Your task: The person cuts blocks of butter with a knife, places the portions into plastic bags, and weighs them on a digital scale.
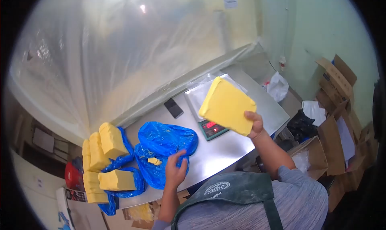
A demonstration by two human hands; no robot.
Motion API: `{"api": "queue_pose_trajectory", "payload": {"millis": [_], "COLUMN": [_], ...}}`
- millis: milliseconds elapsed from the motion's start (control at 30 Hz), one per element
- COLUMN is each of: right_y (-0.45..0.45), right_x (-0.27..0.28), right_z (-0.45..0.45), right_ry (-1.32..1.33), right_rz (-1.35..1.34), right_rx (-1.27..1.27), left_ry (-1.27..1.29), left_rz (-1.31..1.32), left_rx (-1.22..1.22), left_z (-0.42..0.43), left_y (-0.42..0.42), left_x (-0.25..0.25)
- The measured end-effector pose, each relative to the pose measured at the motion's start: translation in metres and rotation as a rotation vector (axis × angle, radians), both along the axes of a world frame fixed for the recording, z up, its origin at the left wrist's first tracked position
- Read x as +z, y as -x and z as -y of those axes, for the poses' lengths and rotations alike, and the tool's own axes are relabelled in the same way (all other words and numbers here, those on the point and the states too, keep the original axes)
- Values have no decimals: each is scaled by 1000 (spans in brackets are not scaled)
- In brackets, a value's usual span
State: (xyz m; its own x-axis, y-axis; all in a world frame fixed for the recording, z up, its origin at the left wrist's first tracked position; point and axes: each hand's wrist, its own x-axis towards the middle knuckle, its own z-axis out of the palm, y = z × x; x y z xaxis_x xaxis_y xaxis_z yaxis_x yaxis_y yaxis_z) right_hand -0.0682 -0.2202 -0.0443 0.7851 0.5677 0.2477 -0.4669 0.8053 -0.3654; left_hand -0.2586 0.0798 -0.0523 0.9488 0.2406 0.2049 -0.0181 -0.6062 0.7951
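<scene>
Yellow slab was gripped by the right hand over the scale; the left hand, empty, fingers parted, was held by the blue bag.

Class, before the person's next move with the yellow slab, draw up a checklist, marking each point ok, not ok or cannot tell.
1. Yellow slab gripped by the right hand: ok.
2. Left hand free of any block: ok.
3. Scale display lit: ok, red digits glow.
4. Digits readable: cannot tell, too blurred.
5. Blue plastic free of scraps: not ok, a small yellow piece lies there.
6. Phone apart from the scale: ok.
</scene>
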Motion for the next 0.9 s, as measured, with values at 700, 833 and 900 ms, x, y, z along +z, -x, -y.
{"api": "queue_pose_trajectory", "payload": {"millis": [700, 833, 900], "right_y": [-47, -70, -77], "right_x": [-73, -82, -79], "right_z": [90, 63, 49], "right_ry": [77, 55, 9], "right_rz": [-399, -452, -517], "right_rx": [66, 30, -23], "left_ry": [-695, -639, -655], "left_rz": [-127, -140, -209], "left_rx": [-29, -116, -142], "left_z": [127, 137, 143], "left_y": [-240, -230, -223], "left_x": [16, 22, 25]}}
